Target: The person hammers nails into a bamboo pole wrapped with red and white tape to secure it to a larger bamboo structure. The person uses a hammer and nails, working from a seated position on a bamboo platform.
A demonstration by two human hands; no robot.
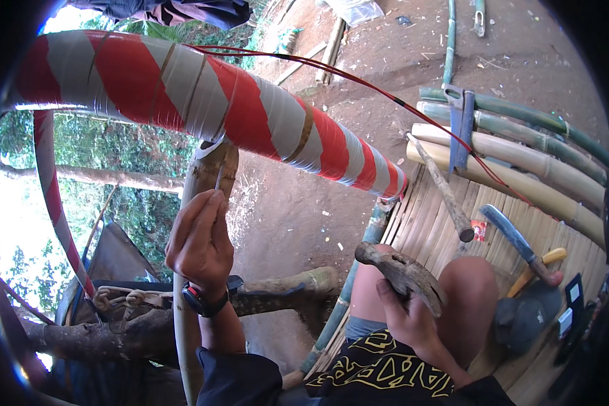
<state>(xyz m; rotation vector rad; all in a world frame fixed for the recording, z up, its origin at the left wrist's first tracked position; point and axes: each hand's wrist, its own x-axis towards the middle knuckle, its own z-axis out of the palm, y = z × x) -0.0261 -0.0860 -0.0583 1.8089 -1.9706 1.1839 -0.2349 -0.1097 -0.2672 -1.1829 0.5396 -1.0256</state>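
Note:
My left hand (pixel 199 243), a watch on its wrist, is raised with its fingertips pinched on a thin nail-like pin (pixel 219 177). The pin is against or just in front of the top of an upright bamboo post (pixel 201 174); whether it is driven in cannot be made out. Right above, the post's end meets a thick pole (pixel 250 111) wrapped in red and white stripes. Over my knees, my right hand (pixel 413 323) grips a short, weathered, knobbly piece of wood (pixel 406 274), thumb along its side.
To the right is a bamboo-slat platform (pixel 419 220) with a machete (pixel 509 232), a wooden stick (pixel 443 189) and a dark cap (pixel 529 314). Bamboo poles (pixel 514 162) lie behind, under a blue metal piece (pixel 461 132). A red cable (pixel 358 80) crosses overhead. A rough log (pixel 128 335) runs at lower left.

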